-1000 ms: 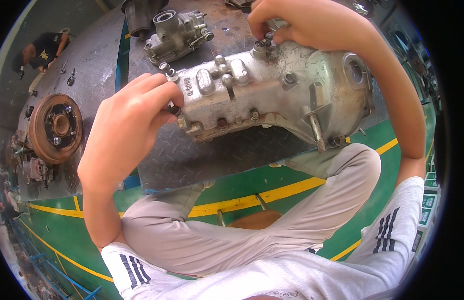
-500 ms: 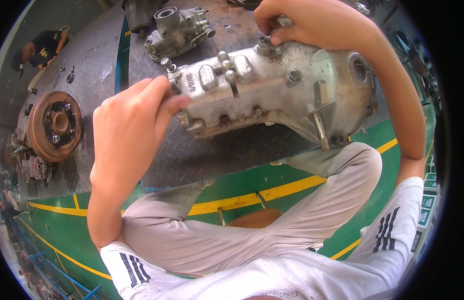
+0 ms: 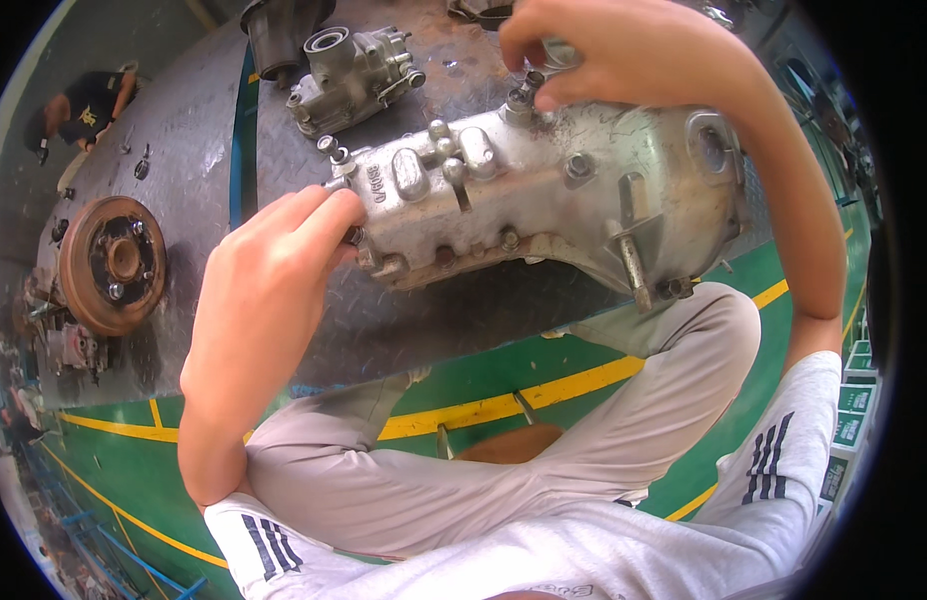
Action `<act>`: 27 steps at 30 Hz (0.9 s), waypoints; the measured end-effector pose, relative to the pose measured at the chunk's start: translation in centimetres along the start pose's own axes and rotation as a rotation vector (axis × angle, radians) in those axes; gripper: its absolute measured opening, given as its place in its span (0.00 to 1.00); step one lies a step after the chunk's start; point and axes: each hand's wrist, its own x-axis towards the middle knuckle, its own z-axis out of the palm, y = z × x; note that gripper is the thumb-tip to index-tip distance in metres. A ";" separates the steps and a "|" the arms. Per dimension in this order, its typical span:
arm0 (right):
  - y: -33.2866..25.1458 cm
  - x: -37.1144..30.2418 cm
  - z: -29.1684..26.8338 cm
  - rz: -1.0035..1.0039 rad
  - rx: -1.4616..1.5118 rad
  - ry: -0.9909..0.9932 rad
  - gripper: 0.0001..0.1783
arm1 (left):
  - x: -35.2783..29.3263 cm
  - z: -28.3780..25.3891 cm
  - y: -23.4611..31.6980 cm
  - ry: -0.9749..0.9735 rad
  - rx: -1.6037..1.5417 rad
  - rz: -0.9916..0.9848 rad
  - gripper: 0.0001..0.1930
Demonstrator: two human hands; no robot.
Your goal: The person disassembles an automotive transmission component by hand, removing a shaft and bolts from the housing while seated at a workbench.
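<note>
A long grey cast-metal gearbox housing [image 3: 544, 190] lies on its side in front of me, with bolts and rounded bosses along its upper face. My left hand [image 3: 279, 265] is closed at the housing's left end, its fingertips hidden against that end, so what they hold cannot be made out. Just above these fingers a bolt [image 3: 332, 148] stands up from the corner. At the far edge, the thumb and curled finger of my right hand [image 3: 624, 60] close around another bolt [image 3: 532, 84] standing in a boss. A thick metal pin [image 3: 636, 272] sticks out of the near right side.
The housing rests on a steel-plate table [image 3: 434, 325]. Beyond it are a smaller metal casting [image 3: 359, 80] and a dark cylindrical part [image 3: 284, 35]. A rusty drum [image 3: 114, 265] lies at left. Another person [image 3: 84, 110] bends over the table's far left.
My left hand has shifted slightly down, and its thumb has drawn back from the housing's face. At my right fingers, the bolt now stands higher. The whole view has shifted a little.
</note>
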 end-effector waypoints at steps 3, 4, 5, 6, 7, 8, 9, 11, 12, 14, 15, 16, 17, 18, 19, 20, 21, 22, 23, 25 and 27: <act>0.3 0.9 -0.6 0.063 -0.005 -0.240 0.11 | -0.2 -0.5 -0.8 -0.048 -0.006 -0.041 0.10; 0.4 1.0 -0.7 0.089 0.000 -0.306 0.11 | -0.3 -0.7 -0.9 -0.126 0.025 -0.085 0.11; 0.5 0.1 0.1 -0.014 -0.005 -0.113 0.11 | -0.3 -0.8 -0.8 -0.204 0.055 -0.128 0.12; 0.6 0.0 0.1 -0.063 -0.006 -0.018 0.11 | -0.3 -0.8 -0.5 -0.202 0.053 -0.124 0.12; 0.7 -0.2 0.1 -0.114 -0.012 0.080 0.10 | -0.2 -0.9 0.1 -0.138 0.104 -0.116 0.11; 0.6 0.3 -0.6 -0.041 0.036 -0.078 0.11 | -0.1 -0.9 0.4 -0.073 0.155 -0.109 0.10; 0.6 0.3 -0.7 -0.004 0.062 -0.157 0.11 | 0.0 -0.7 0.3 -0.073 0.155 -0.106 0.10; 0.1 0.3 -0.8 0.018 0.049 -0.179 0.14 | 0.1 -0.5 -0.3 -0.044 0.009 0.051 0.10; 0.0 0.3 -0.8 0.009 0.032 -0.150 0.15 | 0.1 -0.6 -0.5 -0.046 0.012 0.049 0.10; 0.0 -0.1 -1.9 -0.042 0.043 -0.156 0.17 | 0.3 -0.9 -0.8 -0.104 0.018 0.043 0.12; -0.1 -0.2 -2.3 -0.065 0.058 -0.172 0.17 | 0.3 -0.9 -0.6 -0.100 0.015 0.047 0.12; 0.0 -0.4 -2.3 -0.089 0.078 -0.189 0.18 | 0.3 -0.7 -0.3 -0.105 0.070 0.038 0.12; -0.2 -0.6 -2.2 -0.062 0.100 -0.162 0.17 | 0.4 -0.5 0.0 -0.110 0.125 0.030 0.12; 0.0 -0.8 -1.9 -0.044 0.109 -0.150 0.17 | 0.4 -0.3 0.3 -0.110 0.120 0.035 0.12; 0.2 -0.5 -1.4 -0.043 0.126 -0.130 0.16 | 0.3 -0.3 0.6 -0.115 0.172 0.009 0.12; 1.1 0.0 -0.3 -0.047 0.109 -0.089 0.15 | 0.2 -0.3 0.8 -0.121 0.223 -0.016 0.11; 1.2 0.0 0.2 -0.051 0.104 -0.067 0.15 | 0.2 -0.3 0.8 -0.127 0.230 -0.021 0.11; 0.9 -0.3 0.0 -0.036 0.087 -0.055 0.14 | 0.3 -0.2 0.9 -0.116 0.244 -0.004 0.11; 0.1 -1.3 -0.6 -0.036 0.061 -0.016 0.12 | 0.5 -0.1 0.9 -0.106 0.258 0.014 0.10; -1.8 -2.5 -2.9 -0.041 0.034 0.027 0.11 | 0.8 -0.4 0.8 -0.138 0.300 0.003 0.11; -3.1 -2.3 -1.2 -0.065 -0.013 -0.060 0.09 | 0.2 -0.6 0.6 -0.196 0.377 -0.049 0.12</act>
